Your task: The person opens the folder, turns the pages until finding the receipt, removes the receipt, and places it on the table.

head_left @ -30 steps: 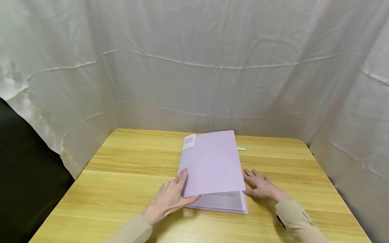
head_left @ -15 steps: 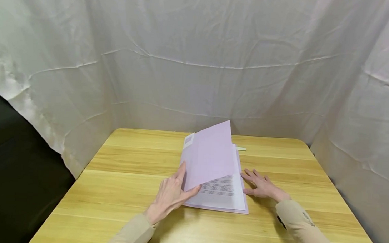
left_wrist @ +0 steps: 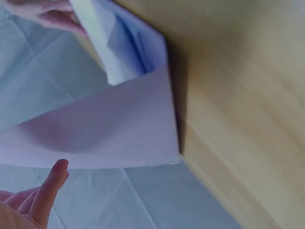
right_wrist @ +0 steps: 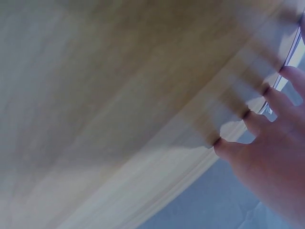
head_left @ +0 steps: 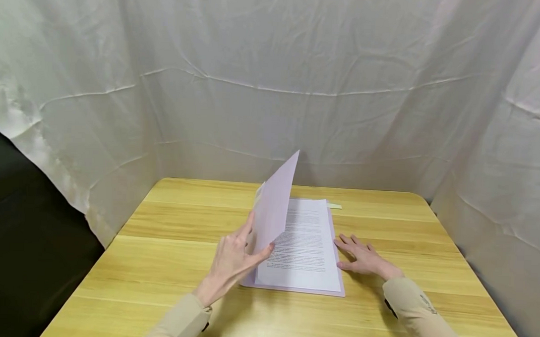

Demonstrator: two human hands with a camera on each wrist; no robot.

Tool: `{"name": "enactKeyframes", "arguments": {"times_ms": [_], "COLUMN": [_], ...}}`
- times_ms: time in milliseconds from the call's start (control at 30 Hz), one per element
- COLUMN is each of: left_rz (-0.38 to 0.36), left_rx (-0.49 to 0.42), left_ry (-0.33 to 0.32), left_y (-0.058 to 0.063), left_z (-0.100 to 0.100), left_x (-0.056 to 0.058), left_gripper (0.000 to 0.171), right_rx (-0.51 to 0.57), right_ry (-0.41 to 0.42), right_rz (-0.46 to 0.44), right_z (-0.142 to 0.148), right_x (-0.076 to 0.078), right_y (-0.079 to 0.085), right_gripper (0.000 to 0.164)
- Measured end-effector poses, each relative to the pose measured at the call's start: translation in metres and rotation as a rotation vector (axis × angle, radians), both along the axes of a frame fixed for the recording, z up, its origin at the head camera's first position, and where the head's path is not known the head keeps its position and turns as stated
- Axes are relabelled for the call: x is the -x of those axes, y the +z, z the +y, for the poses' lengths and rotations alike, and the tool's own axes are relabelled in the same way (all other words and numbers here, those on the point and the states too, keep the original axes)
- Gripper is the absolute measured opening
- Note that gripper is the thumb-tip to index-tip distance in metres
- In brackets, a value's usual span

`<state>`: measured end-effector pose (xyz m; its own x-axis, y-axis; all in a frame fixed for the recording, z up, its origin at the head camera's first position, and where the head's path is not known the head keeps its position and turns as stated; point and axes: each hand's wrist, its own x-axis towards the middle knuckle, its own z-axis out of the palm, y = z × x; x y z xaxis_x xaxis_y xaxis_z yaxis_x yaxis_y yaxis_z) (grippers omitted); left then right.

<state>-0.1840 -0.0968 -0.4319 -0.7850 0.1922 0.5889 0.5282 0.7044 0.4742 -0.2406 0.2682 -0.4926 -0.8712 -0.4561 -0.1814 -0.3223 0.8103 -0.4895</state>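
Note:
A pale purple folder (head_left: pixel 273 203) lies on the wooden table with its front cover tilted up steeply along the left spine. Printed sheets (head_left: pixel 305 239) show inside it. My left hand (head_left: pixel 228 264) is at the raised cover, thumb tip at its lower edge and forefinger extended along the outer side, the two spread apart. One of its straight fingers (left_wrist: pixel 50 191) overlaps the cover's edge in the left wrist view. My right hand (head_left: pixel 365 258) rests flat with spread fingers, fingertips right at the folder's right edge. In the right wrist view those fingertips (right_wrist: pixel 252 117) touch the wood.
A pale green tab (head_left: pixel 334 206) sticks out past the folder's right side near the top. The wooden table (head_left: pixel 183 225) has rounded far corners. Grey-white cloth (head_left: pixel 254 113) hangs behind and at the sides, and a black area (head_left: pixel 17 249) lies at the left.
The folder's cover has swung up and leftward from nearly closed, uncovering the printed page. My left hand has tilted and moved slightly left with it. My right hand has stayed almost still.

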Motion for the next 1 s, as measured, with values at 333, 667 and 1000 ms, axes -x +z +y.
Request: {"name": "enactKeyframes", "arguments": {"times_ms": [333, 667, 1000], "left_rz": [-0.016, 0.066, 0.216], "left_rx": [-0.134, -0.241, -0.388], "left_ry": [-0.015, -0.070, -0.164], "left_y": [0.031, 0.049, 0.053], "left_z": [-0.014, -0.032, -0.056], "left_x": [0.001, 0.006, 0.015], "left_gripper": [0.082, 0.075, 0.062], "right_rx": [-0.001, -0.008, -0.008], "right_ry": [0.002, -0.010, -0.011], "right_rz": [-0.018, -0.012, -0.017], "right_z": [-0.001, 0.000, 0.000], "right_x": [0.000, 0.000, 0.002], "right_y": [-0.001, -0.001, -0.004], "right_gripper": [0.075, 0.075, 0.076]}}
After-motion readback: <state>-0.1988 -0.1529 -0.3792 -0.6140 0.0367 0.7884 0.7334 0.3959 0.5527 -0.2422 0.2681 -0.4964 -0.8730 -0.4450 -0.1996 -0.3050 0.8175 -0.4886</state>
